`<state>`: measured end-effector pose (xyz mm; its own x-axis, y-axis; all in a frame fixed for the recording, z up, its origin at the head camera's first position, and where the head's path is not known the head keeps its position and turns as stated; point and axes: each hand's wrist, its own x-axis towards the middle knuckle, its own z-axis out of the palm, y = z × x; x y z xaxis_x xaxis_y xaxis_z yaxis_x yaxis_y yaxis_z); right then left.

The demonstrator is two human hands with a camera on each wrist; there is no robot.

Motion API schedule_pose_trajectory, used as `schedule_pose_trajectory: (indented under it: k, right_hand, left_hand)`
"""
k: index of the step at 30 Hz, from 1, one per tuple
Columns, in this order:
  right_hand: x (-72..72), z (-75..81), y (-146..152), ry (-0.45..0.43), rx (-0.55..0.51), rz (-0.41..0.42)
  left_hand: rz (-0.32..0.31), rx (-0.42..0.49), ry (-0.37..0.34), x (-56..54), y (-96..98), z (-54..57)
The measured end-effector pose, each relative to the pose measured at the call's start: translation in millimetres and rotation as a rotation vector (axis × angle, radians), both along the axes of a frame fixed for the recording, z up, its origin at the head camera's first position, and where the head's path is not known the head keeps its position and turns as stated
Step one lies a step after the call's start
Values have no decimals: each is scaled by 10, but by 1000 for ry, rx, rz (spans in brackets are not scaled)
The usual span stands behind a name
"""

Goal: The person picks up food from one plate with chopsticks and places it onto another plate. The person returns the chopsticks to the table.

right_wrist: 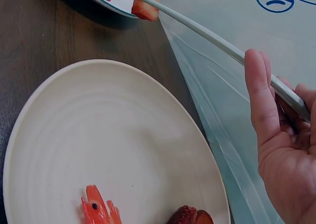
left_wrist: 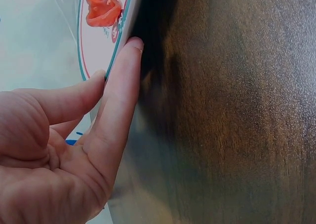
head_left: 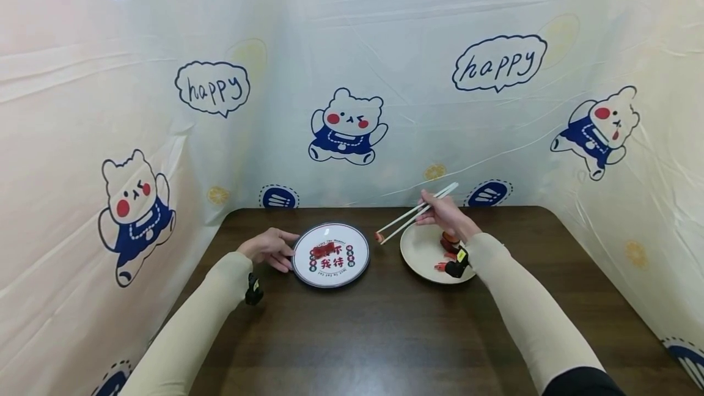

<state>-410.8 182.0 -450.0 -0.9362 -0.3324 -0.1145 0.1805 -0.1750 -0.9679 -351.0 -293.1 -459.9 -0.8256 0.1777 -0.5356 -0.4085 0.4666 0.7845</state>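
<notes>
Transfer between plates seems to be the step in hand: the chopsticks (right_wrist: 210, 38) pinch a red-and-pale food piece (right_wrist: 146, 10) over the counter (head_left: 330, 335), just off the two-o'clock side of the lettered plate (head_left: 330, 232) and beyond the ten-o'clock edge of the cream plate (right_wrist: 108, 110). The next move probably calls for a short reach toward nine o'clock, then a gentle lowering and parting of the tips, clear of the red folded piece (head_left: 326, 250) near the lettered plate's middle. On the cream plate lie a shrimp (right_wrist: 96, 209) with a dark eye and a brownish-red piece (right_wrist: 190, 215). The right hand (head_left: 444, 214) is at that plate's twelve-o'clock edge, its grip closed round the sticks, which point toward eight o'clock. The left hand (head_left: 269, 248) meets the lettered plate at nine o'clock, its grip narrowed to a light pinch, thumb on the rim and one finger extended along the edge, apparently steadying it.
</notes>
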Motion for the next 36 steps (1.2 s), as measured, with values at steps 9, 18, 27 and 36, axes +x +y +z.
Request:
schedule_pose_trajectory:
  k: [9, 18, 27, 36]
  right_hand:
    - [16, -1, -112, -15, -10, -8]
    - [-27, -49, -230, 4, -11, -30]
    - [-30, -72, -313, 12, -6, -24]
    - [-21, -78, -420, 16, 20, -30]
  left_hand:
    - [10, -5, 4, -16, -9, -19]
    - [3, -6, 2, -8, 0, -2]
    - [7, -8, 5, 5, 8, 15]
    - [14, -5, 3, 6, 15, 22]
